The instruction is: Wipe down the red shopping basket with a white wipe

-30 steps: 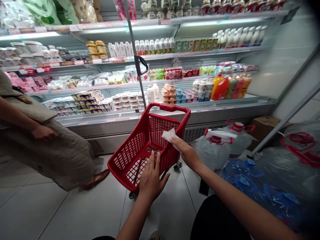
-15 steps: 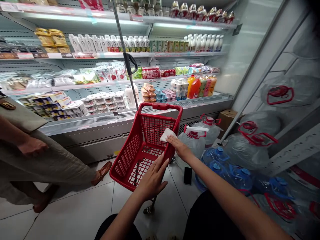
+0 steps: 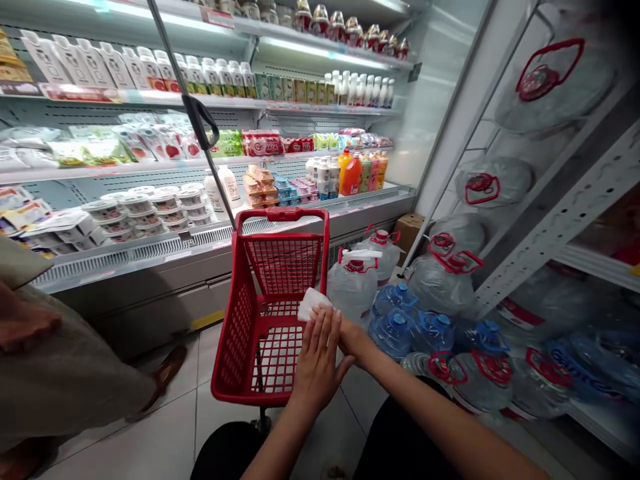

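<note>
The right hand (image 3: 356, 343) grasps a white wipe (image 3: 311, 303) in its fingers, with the thumb side hidden, and the wipe sits at the right side of a red shopping cart (image 3: 250, 396), roughly midway between its near and far ends; whether it presses on the plastic cannot be told. The left hand (image 3: 319, 365) lies nearer, palm down with its fingers stretched out and nothing visible in its grasp; its fingertips overlap the right hand's fingers, and whether it also touches the cart is hidden. The cart has a meshed basket, with its handle (image 3: 283, 214) at the far end, close to a chilled display case (image 3: 165, 300) stocked with tubs (image 3: 150, 212), cartons and bottles. A black door pull (image 3: 204, 123) stands out on a slim upright at the far left of the cart. To the right, on the tiled floor (image 3: 170, 433), are clear water jugs (image 3: 353, 288) with red handles and blue jugs (image 3: 397, 335), beside a white rack (image 3: 543, 223). At the left stands another person in a long beige garment (image 3: 85, 373) and a brown shoe (image 3: 169, 373).
</note>
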Action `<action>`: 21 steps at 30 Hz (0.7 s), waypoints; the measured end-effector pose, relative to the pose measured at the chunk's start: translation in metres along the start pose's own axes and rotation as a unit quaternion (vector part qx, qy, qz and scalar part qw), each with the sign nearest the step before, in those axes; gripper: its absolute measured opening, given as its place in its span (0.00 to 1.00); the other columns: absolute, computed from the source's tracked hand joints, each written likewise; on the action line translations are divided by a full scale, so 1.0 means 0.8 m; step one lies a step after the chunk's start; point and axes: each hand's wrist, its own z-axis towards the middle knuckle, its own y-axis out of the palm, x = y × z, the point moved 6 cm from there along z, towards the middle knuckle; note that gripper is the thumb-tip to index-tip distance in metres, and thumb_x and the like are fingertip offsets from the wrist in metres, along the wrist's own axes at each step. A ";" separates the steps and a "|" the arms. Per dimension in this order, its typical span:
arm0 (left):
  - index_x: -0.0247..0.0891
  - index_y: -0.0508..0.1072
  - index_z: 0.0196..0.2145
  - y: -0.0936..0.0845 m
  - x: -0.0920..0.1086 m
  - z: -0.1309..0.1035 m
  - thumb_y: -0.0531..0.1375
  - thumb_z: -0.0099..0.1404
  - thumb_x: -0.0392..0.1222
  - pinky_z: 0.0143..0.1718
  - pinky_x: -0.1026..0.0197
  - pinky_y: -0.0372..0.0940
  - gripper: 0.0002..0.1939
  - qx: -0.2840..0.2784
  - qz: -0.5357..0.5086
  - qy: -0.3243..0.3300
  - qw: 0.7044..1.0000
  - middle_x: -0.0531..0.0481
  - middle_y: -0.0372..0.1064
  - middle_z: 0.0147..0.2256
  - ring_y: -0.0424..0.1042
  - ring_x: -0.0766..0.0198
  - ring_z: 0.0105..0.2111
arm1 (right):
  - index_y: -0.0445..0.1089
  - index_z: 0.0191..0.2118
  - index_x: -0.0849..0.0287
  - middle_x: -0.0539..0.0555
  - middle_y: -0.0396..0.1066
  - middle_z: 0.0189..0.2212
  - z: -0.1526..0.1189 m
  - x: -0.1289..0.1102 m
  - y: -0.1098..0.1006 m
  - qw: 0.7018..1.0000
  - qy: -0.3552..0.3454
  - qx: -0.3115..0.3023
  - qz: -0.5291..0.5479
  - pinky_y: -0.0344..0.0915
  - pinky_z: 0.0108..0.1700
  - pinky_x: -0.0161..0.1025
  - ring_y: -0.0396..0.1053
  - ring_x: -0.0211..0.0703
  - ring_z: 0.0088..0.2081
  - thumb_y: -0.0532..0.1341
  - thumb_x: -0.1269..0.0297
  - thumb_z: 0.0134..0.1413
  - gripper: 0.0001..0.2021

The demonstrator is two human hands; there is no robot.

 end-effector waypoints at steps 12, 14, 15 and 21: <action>0.44 0.36 0.77 -0.025 -0.045 -0.013 0.55 0.70 0.69 0.75 0.45 0.41 0.51 -0.099 -0.017 0.121 0.988 0.45 0.42 0.76 0.47 0.50 0.75 | 0.57 0.73 0.49 0.52 0.61 0.71 -0.029 0.022 -0.061 0.998 -0.053 -0.034 -0.018 0.59 0.72 0.49 0.57 0.40 0.71 0.47 0.82 0.65 0.35; 0.46 0.38 0.77 -0.035 -0.076 -0.026 0.54 0.71 0.70 0.75 0.47 0.40 0.50 -0.116 0.003 0.122 0.986 0.46 0.43 0.76 0.48 0.51 0.74 | 0.60 0.72 0.49 0.51 0.61 0.70 -0.021 0.047 -0.070 0.999 -0.039 -0.021 -0.009 0.58 0.72 0.48 0.57 0.38 0.71 0.46 0.85 0.60 0.39; 0.45 0.38 0.77 -0.038 -0.087 -0.031 0.54 0.70 0.71 0.75 0.47 0.40 0.50 -0.125 0.011 0.123 0.984 0.46 0.43 0.76 0.48 0.52 0.74 | 0.61 0.72 0.49 0.51 0.61 0.70 -0.017 0.061 -0.074 1.000 -0.028 -0.014 -0.005 0.58 0.72 0.48 0.57 0.39 0.71 0.46 0.86 0.58 0.40; 0.47 0.43 0.77 -0.020 -0.098 -0.022 0.53 0.67 0.76 0.73 0.46 0.46 0.52 -0.150 0.036 0.100 0.983 0.43 0.44 0.76 0.52 0.49 0.73 | 0.65 0.69 0.51 0.52 0.62 0.69 -0.019 0.112 -0.091 0.999 0.026 0.022 0.035 0.58 0.72 0.55 0.59 0.45 0.70 0.50 0.82 0.58 0.36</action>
